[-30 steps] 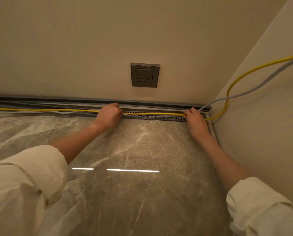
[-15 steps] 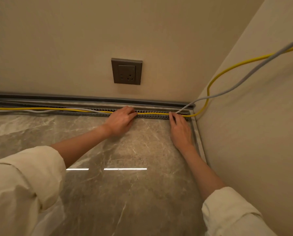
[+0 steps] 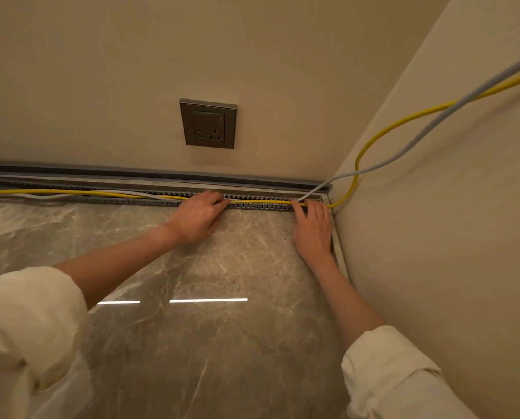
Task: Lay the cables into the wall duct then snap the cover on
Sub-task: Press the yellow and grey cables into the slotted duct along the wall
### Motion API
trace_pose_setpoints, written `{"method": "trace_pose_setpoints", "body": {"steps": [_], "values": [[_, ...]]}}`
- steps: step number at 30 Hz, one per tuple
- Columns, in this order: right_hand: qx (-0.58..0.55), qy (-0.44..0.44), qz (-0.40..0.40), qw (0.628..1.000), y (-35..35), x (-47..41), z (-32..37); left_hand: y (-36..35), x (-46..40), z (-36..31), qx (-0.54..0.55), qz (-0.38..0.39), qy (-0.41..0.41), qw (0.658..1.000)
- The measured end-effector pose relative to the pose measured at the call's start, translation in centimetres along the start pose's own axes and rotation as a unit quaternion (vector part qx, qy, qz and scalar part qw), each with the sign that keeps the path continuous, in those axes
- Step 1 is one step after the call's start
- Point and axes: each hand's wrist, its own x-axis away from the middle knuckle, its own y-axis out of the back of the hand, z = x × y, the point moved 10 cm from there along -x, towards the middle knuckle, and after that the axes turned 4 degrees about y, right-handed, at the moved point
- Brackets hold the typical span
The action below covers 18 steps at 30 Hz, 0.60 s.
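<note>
A grey slotted duct (image 3: 261,205) runs along the foot of the back wall, its top open. A yellow cable (image 3: 261,202) lies along it, loops up at the right corner and leaves at the upper right. A grey cable (image 3: 410,146) runs beside it and dips into the duct at the corner. My left hand (image 3: 196,217) rests on the duct's middle, fingertips pressing the yellow cable. My right hand (image 3: 311,228) lies flat near the corner, fingertips on the yellow cable at the duct's right end. A long grey strip (image 3: 132,172) lies along the wall behind the duct.
A grey wall socket (image 3: 208,124) sits on the back wall above the duct. The side wall (image 3: 449,237) closes the space on the right. The marble floor (image 3: 207,328) stretches toward me, with light reflections on it.
My left hand has slid right along the duct, from a fist on the yellow cable to fingertips on it. My right hand has stayed at the duct's corner end. My view turned right.
</note>
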Motion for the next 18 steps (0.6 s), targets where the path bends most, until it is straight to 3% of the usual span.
{"method": "trace_pose_setpoints", "body": {"steps": [6,9,14,18], "values": [[0.059,0.057,0.016,0.997,1.2,-1.1,-0.2,-0.1,-0.2,-0.1,-0.013,0.025,0.011,1.000],[0.106,0.106,0.063,0.987,1.5,-2.3,-0.6,-0.4,-0.3,0.0,-0.013,0.033,0.018,0.999],[0.242,0.190,0.114,0.945,2.3,-3.2,0.2,-0.6,-0.4,0.1,-0.018,0.040,0.022,0.999],[0.261,0.231,0.157,0.924,1.6,-3.3,0.6,-0.7,-0.3,0.1,-0.021,0.040,0.016,0.999]]}}
